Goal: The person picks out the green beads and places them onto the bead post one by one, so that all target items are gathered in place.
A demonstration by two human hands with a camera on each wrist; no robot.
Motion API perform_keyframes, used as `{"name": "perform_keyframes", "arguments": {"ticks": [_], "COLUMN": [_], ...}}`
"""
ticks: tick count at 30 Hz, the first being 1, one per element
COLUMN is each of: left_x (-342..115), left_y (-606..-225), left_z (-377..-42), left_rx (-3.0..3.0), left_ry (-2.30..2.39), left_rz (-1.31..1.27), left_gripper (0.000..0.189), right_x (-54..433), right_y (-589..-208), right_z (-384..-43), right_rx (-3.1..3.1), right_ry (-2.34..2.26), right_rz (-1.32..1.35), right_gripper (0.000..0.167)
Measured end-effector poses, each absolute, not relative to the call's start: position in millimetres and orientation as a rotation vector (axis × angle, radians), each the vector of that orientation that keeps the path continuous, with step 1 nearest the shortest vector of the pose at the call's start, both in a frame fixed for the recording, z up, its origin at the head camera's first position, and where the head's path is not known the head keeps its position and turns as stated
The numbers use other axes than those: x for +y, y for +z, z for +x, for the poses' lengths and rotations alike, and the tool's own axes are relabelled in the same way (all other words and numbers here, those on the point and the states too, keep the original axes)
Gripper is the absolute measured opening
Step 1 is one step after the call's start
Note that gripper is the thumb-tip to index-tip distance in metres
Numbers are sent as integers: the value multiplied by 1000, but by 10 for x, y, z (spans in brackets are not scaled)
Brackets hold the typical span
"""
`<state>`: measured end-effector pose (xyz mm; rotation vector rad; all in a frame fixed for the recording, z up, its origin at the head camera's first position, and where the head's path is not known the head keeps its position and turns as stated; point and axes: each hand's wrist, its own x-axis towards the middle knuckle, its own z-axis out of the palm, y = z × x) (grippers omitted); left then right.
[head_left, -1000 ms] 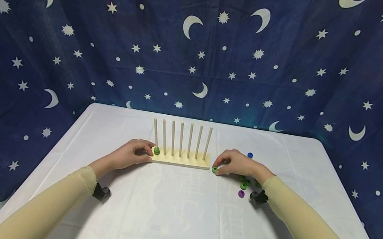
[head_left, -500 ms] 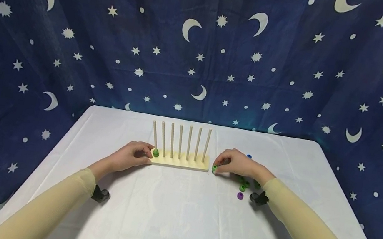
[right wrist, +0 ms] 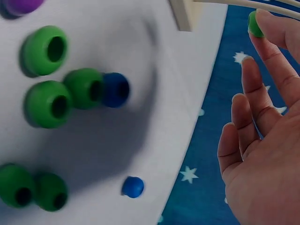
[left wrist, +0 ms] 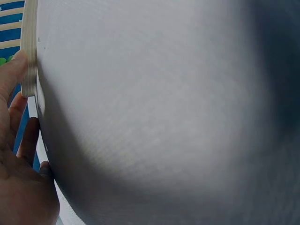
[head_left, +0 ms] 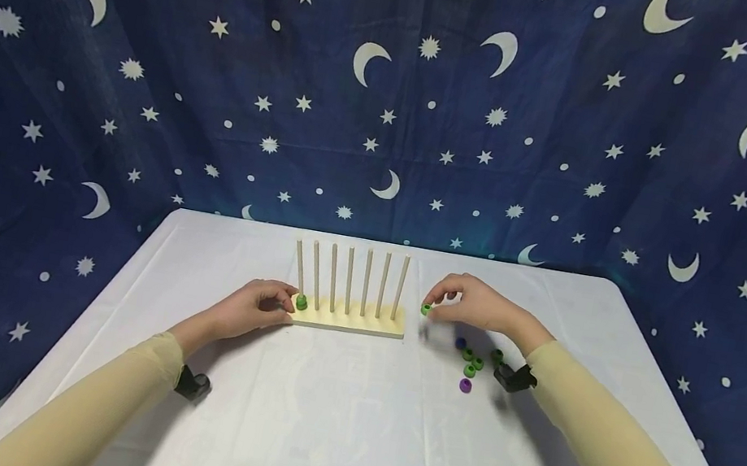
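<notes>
A pale wooden peg board with a row of several upright pegs stands towards the back of the table. Its left end is gripped by my left hand; in the left wrist view the thumb lies on the board's edge. Green beads sit low on the leftmost peg. Right of the board, my right hand pinches a green bead between thumb and fingertip, raised above the table. In the right wrist view that bead shows at the fingertips, the other fingers spread apart from it.
Below my right hand lie several loose green beads, a purple bead and a blue bead. Another blue bead shows in the right wrist view. A dark blue star-patterned curtain hangs behind the white table.
My right hand has lifted the green bead from beside the board's right end, up and slightly right. The left hand stays on the board. The head view has tilted up slightly.
</notes>
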<state>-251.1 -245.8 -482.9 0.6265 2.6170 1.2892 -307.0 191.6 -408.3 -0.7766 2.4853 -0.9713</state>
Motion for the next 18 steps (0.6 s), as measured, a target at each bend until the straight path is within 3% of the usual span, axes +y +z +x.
{"name": "perform_keyframes", "arguments": {"ticks": [18], "left_x": [-2452], "left_y": [-4817], "left_z": [-2495], "left_rx": [2621], "left_ry": [1297], "left_rz": [615], "left_gripper": [8], "right_x": [1983], "right_y": [-3505], "right_z": [-3069], "right_rx": [2549], "right_ry": [-1086], "right_rz": [-702], "right_gripper": [25]}}
